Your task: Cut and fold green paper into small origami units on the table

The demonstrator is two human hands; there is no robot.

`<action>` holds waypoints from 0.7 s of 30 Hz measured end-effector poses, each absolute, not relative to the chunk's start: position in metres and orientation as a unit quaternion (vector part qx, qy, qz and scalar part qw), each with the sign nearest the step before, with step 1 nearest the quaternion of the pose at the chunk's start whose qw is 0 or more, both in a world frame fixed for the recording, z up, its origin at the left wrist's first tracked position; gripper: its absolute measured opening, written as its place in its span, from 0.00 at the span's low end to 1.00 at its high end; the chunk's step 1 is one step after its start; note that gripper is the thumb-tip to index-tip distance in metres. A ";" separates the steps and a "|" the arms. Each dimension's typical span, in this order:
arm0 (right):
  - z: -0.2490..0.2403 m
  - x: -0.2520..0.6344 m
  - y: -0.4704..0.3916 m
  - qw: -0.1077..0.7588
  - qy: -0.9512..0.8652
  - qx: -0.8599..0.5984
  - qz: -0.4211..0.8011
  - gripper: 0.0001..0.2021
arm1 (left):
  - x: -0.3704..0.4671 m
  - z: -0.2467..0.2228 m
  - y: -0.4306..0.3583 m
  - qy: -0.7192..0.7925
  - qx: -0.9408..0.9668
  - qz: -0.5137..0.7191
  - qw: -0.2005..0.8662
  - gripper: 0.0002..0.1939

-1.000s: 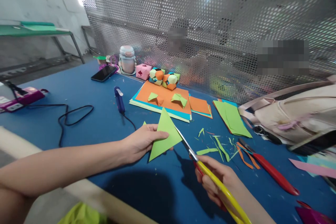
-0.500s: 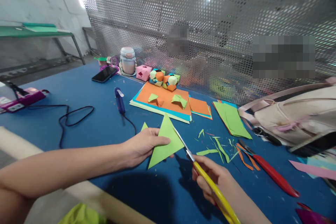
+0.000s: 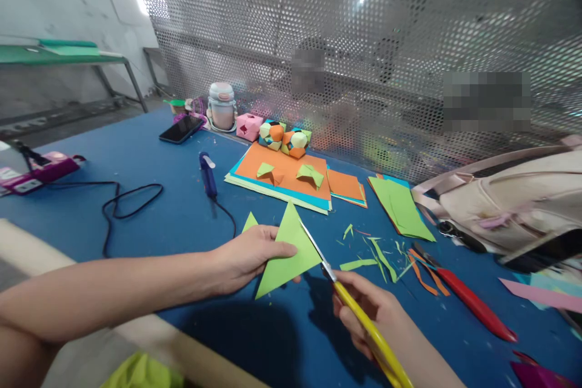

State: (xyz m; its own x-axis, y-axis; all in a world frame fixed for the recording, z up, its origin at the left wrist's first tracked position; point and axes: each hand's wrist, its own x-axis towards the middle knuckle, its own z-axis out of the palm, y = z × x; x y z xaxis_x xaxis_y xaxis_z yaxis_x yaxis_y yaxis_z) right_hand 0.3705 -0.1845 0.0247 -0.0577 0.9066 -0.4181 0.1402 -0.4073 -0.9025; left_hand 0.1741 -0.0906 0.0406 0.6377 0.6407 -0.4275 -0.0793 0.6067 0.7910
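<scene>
Between its thumb and fingers my left hand (image 3: 252,254) pinches a light-green paper triangle (image 3: 291,257), held above the blue table. My right hand (image 3: 370,309) is wrapped around the yellow handles of a pair of scissors (image 3: 359,309). Their blades lie along the right edge of the triangle and point up and left. A second green paper piece (image 3: 250,222) shows just behind my left hand. Thin green paper scraps (image 3: 384,257) are scattered right of the blades. Two small folded paper units (image 3: 310,176) rest on the orange sheets further back.
A stack of coloured sheets (image 3: 245,160) lies ahead, with paper balls (image 3: 297,142) behind it. A blue glue gun (image 3: 208,176) and its cord are at left, near a phone (image 3: 182,128). Red-handled pliers (image 3: 475,303) and a pale bag (image 3: 495,200) occupy the right side.
The paper triangle has shifted slightly down and turned a little in my left hand. The scissors stay at its right edge, almost unmoved.
</scene>
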 end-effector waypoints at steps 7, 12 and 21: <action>0.024 0.369 -0.185 0.329 -0.471 -0.582 0.575 0.33 | 0.174 0.036 -0.094 0.356 0.388 0.194 0.828 0.12; 0.020 0.367 -0.186 0.334 -0.438 -0.598 0.582 0.33 | 0.174 0.034 -0.094 0.353 0.384 0.198 0.830 0.13; 0.033 0.359 -0.182 0.342 -0.433 -0.595 0.584 0.33 | 0.176 0.036 -0.099 0.340 0.380 0.181 0.841 0.12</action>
State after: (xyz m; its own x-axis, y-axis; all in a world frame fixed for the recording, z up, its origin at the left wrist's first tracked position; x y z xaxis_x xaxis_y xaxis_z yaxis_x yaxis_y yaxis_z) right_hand 0.3593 -0.1818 0.0328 -0.0573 0.9152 -0.3988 0.1154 -0.3907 -0.9132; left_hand 0.1757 -0.0992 0.0357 0.7027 0.5633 -0.4347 -0.0467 0.6461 0.7618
